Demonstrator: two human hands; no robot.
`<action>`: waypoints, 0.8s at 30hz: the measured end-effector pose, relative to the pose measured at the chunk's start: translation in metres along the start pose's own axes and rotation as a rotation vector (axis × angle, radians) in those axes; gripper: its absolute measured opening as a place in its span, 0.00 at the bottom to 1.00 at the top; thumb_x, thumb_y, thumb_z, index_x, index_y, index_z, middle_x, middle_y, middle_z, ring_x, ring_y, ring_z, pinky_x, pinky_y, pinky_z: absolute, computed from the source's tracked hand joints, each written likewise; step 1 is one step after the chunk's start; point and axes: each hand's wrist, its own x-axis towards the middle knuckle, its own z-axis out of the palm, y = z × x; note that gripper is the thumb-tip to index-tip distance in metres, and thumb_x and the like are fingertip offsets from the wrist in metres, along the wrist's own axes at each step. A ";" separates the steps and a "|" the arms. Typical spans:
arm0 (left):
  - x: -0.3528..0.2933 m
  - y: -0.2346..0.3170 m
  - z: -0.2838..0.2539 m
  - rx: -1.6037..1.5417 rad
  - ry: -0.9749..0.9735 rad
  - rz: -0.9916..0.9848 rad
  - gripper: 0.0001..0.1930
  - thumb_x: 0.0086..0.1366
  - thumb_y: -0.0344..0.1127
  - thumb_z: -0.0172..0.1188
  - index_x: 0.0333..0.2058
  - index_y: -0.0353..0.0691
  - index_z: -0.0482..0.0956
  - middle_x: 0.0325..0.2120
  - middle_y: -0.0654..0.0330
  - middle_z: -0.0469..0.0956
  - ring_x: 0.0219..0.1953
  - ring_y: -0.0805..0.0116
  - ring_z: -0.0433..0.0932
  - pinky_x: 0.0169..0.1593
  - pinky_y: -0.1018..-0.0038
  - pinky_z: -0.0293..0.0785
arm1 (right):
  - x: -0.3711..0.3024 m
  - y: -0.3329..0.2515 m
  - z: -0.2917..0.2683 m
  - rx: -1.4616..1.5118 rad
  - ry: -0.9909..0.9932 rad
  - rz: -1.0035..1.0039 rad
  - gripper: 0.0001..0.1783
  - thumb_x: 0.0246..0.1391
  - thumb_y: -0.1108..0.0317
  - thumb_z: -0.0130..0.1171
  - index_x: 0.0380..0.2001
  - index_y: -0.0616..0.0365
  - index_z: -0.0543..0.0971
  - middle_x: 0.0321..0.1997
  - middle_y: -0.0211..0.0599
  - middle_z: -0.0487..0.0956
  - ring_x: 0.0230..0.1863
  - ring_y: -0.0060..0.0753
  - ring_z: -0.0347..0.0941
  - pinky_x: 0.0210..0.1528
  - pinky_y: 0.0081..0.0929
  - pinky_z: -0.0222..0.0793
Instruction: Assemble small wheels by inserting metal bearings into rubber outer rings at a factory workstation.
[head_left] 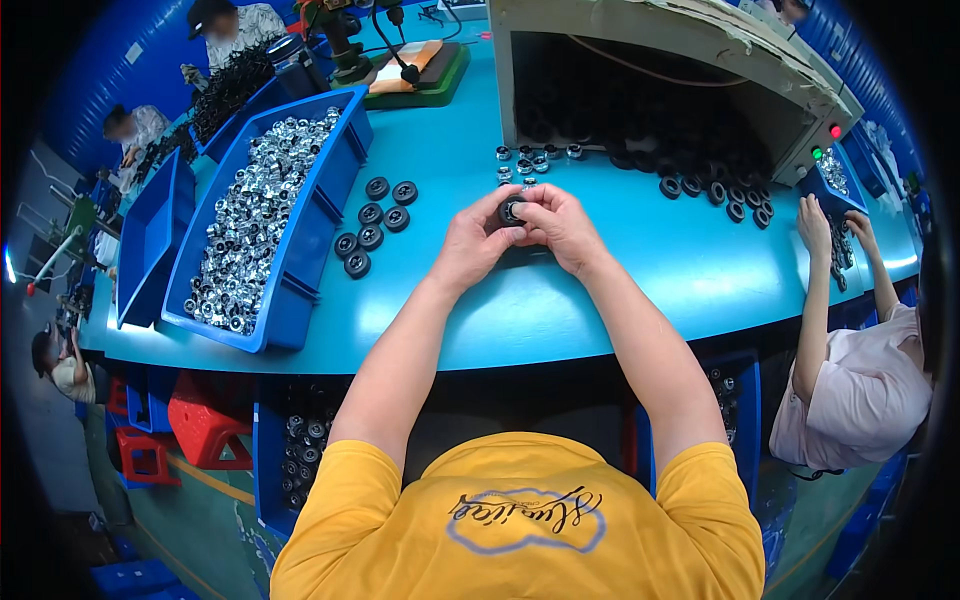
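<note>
Between the fingertips of both hands is a small toy wheel [511, 209], a black tyre with a shiny hub showing in its middle. My left hand [474, 245] grips it from the left side. From the right my right hand [562, 228] pinches it, thumb pressed on its face. Just beyond my fingers several chrome hubs [540, 163] stand on the blue-green table [450, 320]. Left of my hands lies a loose group of tyred wheels [370, 237]. Black tyres [717, 193] are scattered to the right, in front of an open box.
A blue bin [290, 270] heaped with chrome hubs stands at the left, beside an emptier blue tray [150, 240]. The pale open-fronted box [505, 75] holds dark tyres. A co-worker's arms [815, 250] reach onto the table at right. Red stools [200, 420] stand below left.
</note>
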 end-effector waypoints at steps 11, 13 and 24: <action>0.004 -0.012 0.000 0.090 0.008 0.085 0.27 0.60 0.21 0.66 0.60 0.40 0.76 0.45 0.62 0.82 0.43 0.73 0.80 0.48 0.75 0.78 | 0.001 0.000 -0.005 0.048 -0.009 0.035 0.11 0.58 0.70 0.66 0.41 0.61 0.76 0.39 0.34 0.79 0.36 0.25 0.80 0.35 0.27 0.84; 0.005 -0.016 -0.003 -0.140 -0.041 0.054 0.25 0.63 0.24 0.66 0.59 0.40 0.76 0.43 0.67 0.80 0.42 0.78 0.78 0.48 0.75 0.77 | -0.002 -0.007 -0.003 0.080 -0.057 0.098 0.11 0.58 0.70 0.66 0.41 0.61 0.76 0.39 0.34 0.79 0.37 0.26 0.81 0.36 0.26 0.84; 0.002 -0.015 0.003 0.615 0.087 0.394 0.24 0.59 0.25 0.67 0.55 0.37 0.77 0.37 0.60 0.81 0.39 0.76 0.79 0.45 0.77 0.77 | -0.001 0.005 -0.007 -0.503 0.044 -0.188 0.11 0.56 0.71 0.65 0.41 0.63 0.77 0.36 0.33 0.81 0.35 0.22 0.79 0.42 0.28 0.83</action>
